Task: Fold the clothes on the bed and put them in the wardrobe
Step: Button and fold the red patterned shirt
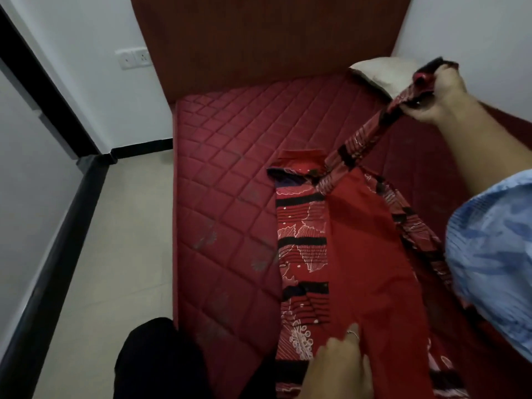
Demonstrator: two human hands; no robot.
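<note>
A: Count on the mattress?
B: 1 red patterned garment, near the right edge. 1 pillow, far right corner.
A: Hands?
B: 2: left hand, right hand (both on the garment). Wall: 1 socket plate.

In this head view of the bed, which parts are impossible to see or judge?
- Wardrobe: nowhere in the head view.
- Red patterned garment: its near end is cut by the bottom edge, its right side hidden by the blue sleeve.
- Left hand: cut by the bottom edge.
- Pillow: partly behind the right hand.
</note>
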